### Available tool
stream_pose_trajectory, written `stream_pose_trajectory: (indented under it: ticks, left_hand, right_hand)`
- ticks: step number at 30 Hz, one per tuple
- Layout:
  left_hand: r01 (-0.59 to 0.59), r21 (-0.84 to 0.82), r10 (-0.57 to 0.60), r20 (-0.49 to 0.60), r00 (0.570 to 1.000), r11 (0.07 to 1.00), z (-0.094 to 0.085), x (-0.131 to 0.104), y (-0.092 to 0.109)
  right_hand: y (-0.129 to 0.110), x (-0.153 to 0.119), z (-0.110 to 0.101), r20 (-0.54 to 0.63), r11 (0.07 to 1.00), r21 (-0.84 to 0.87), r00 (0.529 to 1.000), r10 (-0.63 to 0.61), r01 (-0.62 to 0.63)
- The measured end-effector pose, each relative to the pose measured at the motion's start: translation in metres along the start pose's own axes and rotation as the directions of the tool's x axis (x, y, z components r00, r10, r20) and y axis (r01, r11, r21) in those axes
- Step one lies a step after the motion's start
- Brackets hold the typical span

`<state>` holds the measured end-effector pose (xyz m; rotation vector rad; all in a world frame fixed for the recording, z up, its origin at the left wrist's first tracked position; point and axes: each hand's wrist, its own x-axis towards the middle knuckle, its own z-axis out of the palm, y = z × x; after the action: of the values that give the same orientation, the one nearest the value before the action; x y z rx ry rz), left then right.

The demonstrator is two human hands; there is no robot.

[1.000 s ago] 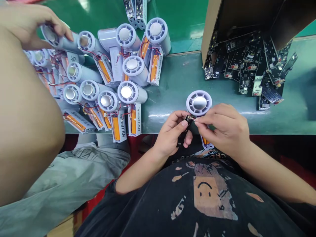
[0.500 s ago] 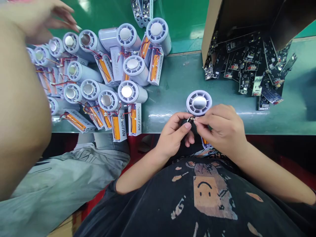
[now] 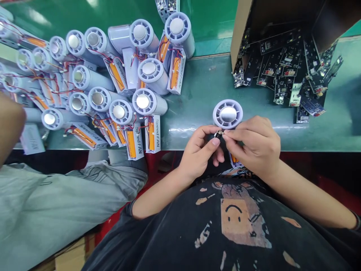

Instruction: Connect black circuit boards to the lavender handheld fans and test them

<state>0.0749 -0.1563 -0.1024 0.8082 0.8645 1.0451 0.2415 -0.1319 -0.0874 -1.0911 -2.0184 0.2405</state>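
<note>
A lilac hand-fan body stands at the near edge of the green bench, its round grille and silver hub facing up. Just below it my left hand pinches a small black circuit board between thumb and forefinger. My right hand meets it from the right, fingertips closed on a tiny connector at the board's end. Part of the fan's handle with an orange battery shows under my right hand.
Several unfinished fans with orange batteries and red wires lie heaped on the left. An open cardboard box with loose circuit boards spilling out stands at the back right. A co-worker's arm and grey clothing fill the left edge.
The co-worker's arm has pulled back from over the fan heap to the left edge. My hands stay joined on the board, which has turned end-on.
</note>
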Motion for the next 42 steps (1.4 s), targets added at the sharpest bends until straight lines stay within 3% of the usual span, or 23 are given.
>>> stream_pose_trajectory:
  ticks: [6, 9, 14, 17, 20, 22, 26, 28, 29, 31, 33, 37, 39, 42]
  left_hand:
    - [0.041, -0.078, -0.041, 0.002, 0.999, 0.996, 0.006, -0.001, 0.003]
    - [0.041, -0.071, -0.044, -0.031, 0.999, 0.997, 0.009, -0.002, 0.003]
    - [-0.102, 0.064, 0.106, -0.050, 0.993, 0.993, 0.008, -0.004, -0.003]
    - [-0.194, 0.183, 0.203, -0.032, 0.979, 0.964, 0.006, -0.003, -0.005]
    - [-0.207, 0.250, 0.213, 0.001, 0.977, 0.946, 0.002, 0.000, -0.004]
    - [-0.188, 0.252, 0.189, 0.020, 0.982, 0.949, -0.001, 0.001, -0.002]
    - [-0.126, 0.222, 0.130, -0.001, 0.992, 0.967, -0.007, 0.003, 0.004]
    - [-0.107, 0.221, 0.114, -0.022, 0.993, 0.969, -0.010, 0.003, 0.005]
    - [-0.102, 0.223, 0.110, -0.024, 0.994, 0.970, -0.011, 0.003, 0.006]
    - [-0.105, 0.225, 0.111, -0.011, 0.994, 0.969, -0.012, 0.002, 0.006]
    - [-0.113, 0.231, 0.115, 0.005, 0.993, 0.966, -0.013, 0.001, 0.005]
    - [-0.144, 0.311, 0.140, 0.035, 0.990, 0.939, -0.014, -0.001, 0.005]
    - [-0.199, 0.399, 0.198, 0.046, 0.979, 0.895, -0.014, -0.002, 0.006]
    - [-0.328, 0.546, 0.334, 0.093, 0.938, 0.771, -0.012, -0.005, 0.006]
  right_hand:
    - [0.002, 0.000, 0.003, 0.001, 0.998, 0.056, 0.999, 0.043, -0.043]
    - [0.000, 0.001, 0.000, 0.025, 0.999, 0.007, 0.999, 0.035, -0.036]
    - [-0.004, 0.004, -0.005, 0.052, 0.991, -0.132, 0.998, -0.026, 0.033]
    - [-0.007, 0.004, -0.004, 0.124, 0.996, -0.092, 0.992, 0.007, 0.004]
    - [-0.004, 0.006, -0.005, 0.175, 0.998, -0.057, 0.983, 0.046, -0.037]
    - [0.003, 0.008, -0.010, 0.159, 0.998, -0.025, 0.985, 0.062, -0.059]
    - [0.027, 0.005, -0.033, 0.020, 0.980, 0.118, 0.987, 0.158, -0.159]
    - [0.037, 0.001, -0.042, 0.249, 0.955, 0.209, 0.956, 0.158, -0.212]
    - [0.039, -0.002, -0.045, 0.373, 0.942, 0.237, 0.917, 0.139, -0.239]
    - [0.038, -0.007, -0.044, 0.498, 0.910, 0.283, 0.858, 0.131, -0.303]
    - [0.032, -0.010, -0.038, 0.476, 0.829, 0.376, 0.854, 0.210, -0.414]
    - [0.019, -0.012, -0.024, 0.475, 0.547, 0.603, 0.812, 0.339, -0.581]
    - [0.016, -0.012, -0.020, 0.462, 0.524, 0.631, 0.819, 0.339, -0.573]
    - [0.013, -0.012, -0.017, 0.384, 0.598, 0.598, 0.846, 0.370, -0.533]
